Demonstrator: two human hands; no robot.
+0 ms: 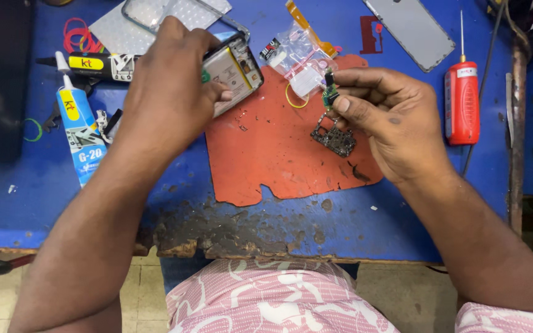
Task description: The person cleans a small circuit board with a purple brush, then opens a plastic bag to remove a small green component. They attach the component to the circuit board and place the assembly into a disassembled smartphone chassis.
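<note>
Our left hand (171,86) grips an opened phone (234,71) at the orange mat's (266,154) upper left corner. Our right hand (390,117) pinches a small green circuit board (329,94) above a darker board (334,139) lying on the mat, on the blue desk (402,216).

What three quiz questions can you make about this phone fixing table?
1. Which hand holds the opened phone?
2. True or false: the small green part is pinched in the right hand.
3. What lies on the orange mat just below the right hand's fingers: A) the dark circuit board, B) the red tool, C) the glue tube?

Key: 1. The left hand. 2. True. 3. A.
</note>
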